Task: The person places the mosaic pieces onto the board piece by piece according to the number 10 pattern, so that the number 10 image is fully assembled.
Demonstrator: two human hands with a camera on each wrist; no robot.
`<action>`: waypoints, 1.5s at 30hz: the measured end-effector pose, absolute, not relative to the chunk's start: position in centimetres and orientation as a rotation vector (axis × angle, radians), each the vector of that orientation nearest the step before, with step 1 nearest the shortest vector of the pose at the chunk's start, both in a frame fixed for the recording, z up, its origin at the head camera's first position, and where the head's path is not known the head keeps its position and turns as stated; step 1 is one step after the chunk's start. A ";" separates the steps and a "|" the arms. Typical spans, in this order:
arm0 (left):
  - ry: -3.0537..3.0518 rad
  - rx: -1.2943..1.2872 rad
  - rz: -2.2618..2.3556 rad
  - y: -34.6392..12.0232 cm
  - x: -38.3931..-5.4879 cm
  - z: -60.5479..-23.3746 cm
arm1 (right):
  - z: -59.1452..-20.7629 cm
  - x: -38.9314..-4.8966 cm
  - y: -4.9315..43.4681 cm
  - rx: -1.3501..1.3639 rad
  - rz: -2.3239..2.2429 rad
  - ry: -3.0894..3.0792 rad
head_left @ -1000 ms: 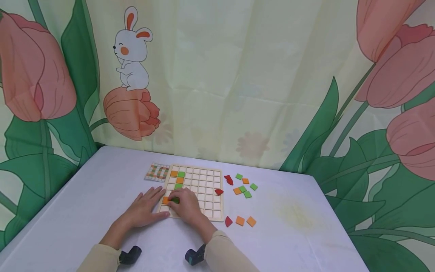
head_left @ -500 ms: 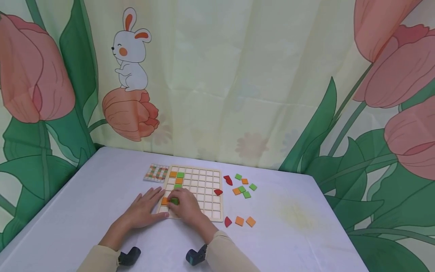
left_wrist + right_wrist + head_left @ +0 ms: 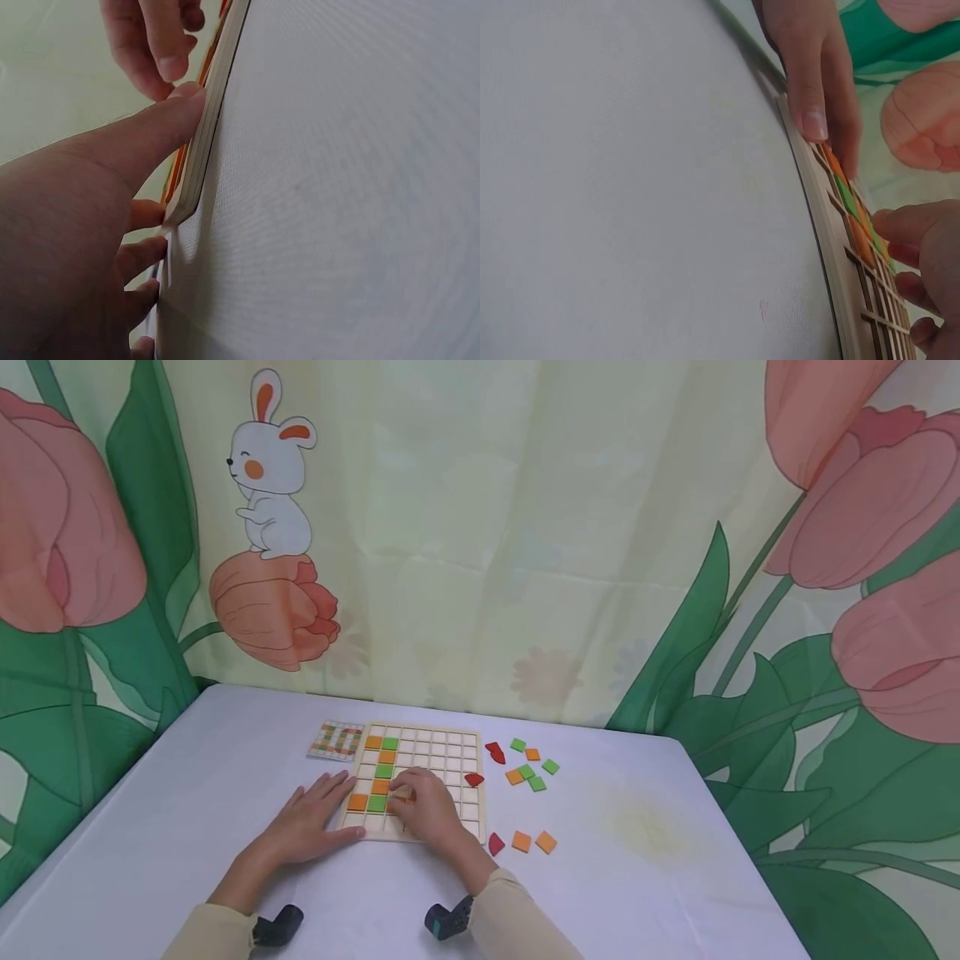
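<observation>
A square wooden grid board (image 3: 442, 749) lies on the table with orange and green square tiles in its left columns. My left hand (image 3: 307, 822) is spread flat at the board's lower left, thumb along the front edge (image 3: 199, 169) and fingers at the left side. My right hand (image 3: 431, 810) is over the board, its fingers loosely bent around an orange tile (image 3: 861, 241) that sits in a cell. Left of that tile are a green tile (image 3: 377, 803) and another orange tile (image 3: 357, 802) in the same row. Nothing shows lifted in the right fingers.
A patterned card (image 3: 335, 740) lies left of the board. Loose green tiles (image 3: 537, 784), orange tiles (image 3: 546, 842) and red wedge pieces (image 3: 497, 843) lie to its right. One red piece (image 3: 474, 780) rests on the board's right side. A printed curtain (image 3: 480, 543) hangs behind.
My right hand has shifted right from the green tile, uncovering it and an orange tile above it. My left hand stays by the board. The head view has turned slightly right.
</observation>
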State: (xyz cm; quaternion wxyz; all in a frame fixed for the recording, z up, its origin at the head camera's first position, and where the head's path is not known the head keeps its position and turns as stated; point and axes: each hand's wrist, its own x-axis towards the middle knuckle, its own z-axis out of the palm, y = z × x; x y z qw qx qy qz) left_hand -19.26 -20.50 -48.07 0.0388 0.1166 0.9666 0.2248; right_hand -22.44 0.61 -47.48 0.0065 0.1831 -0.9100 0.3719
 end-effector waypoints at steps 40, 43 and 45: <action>2.961 0.357 0.723 -21.0 -19.1 -48.0 | -47.2 -24.1 10.5 0.073 0.981 -2.860; 2.956 0.367 0.725 -20.8 -19.1 -48.0 | -47.2 -24.1 10.6 0.056 0.973 -2.862; 2.957 0.372 0.722 -20.6 -19.2 -48.0 | -47.4 -24.2 10.8 0.056 0.964 -2.863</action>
